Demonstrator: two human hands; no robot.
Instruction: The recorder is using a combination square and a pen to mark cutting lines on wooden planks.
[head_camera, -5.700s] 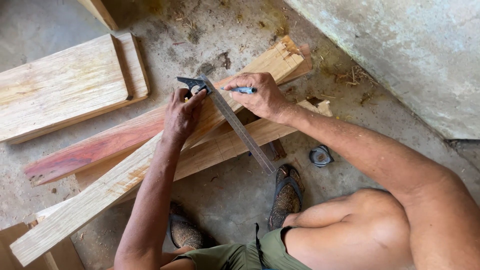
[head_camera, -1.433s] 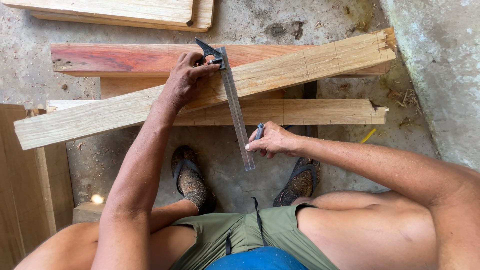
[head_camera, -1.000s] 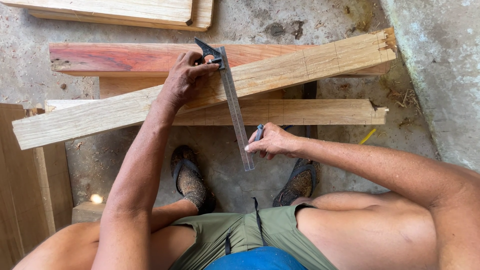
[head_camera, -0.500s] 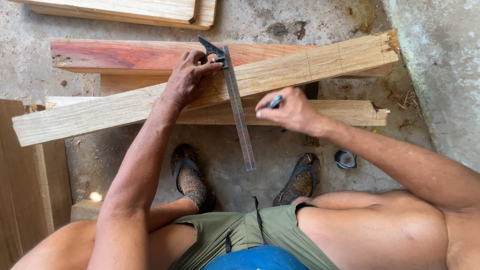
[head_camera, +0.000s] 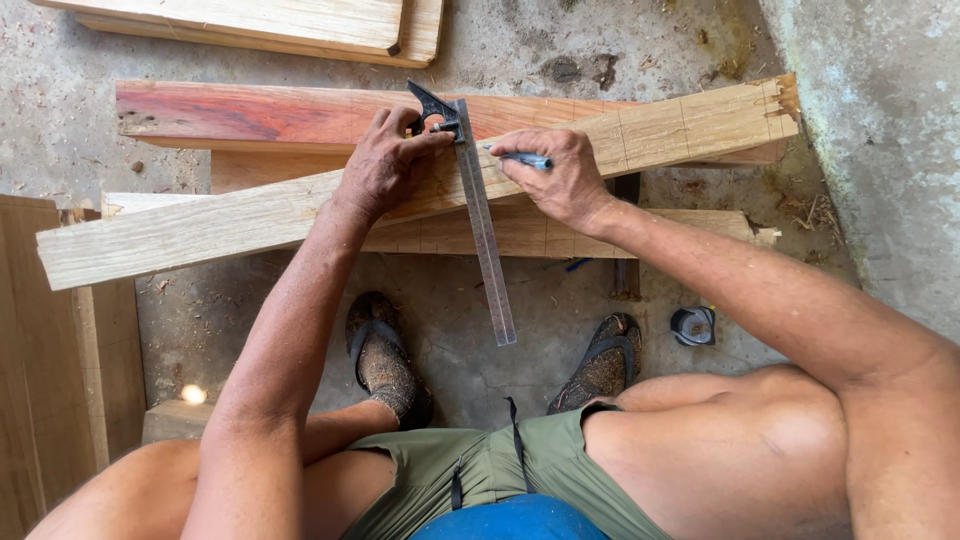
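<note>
A long pale wooden plank lies slanted across a reddish board and another pale board. A metal combination square rests across the plank, its dark head at the far edge and its ruler blade sticking out toward me. My left hand presses the square's head and the plank down. My right hand holds a blue pencil with its tip against the ruler's right edge on the plank.
More pale boards lie at the top and a wide panel at the left. A concrete wall rises on the right. My sandalled feet stand on the floor; a small dark tape measure lies beside the right foot.
My right hand has moved from the ruler's near end up onto the plank, bringing the pencil against the blade. The left hand has stayed on the square's head.
</note>
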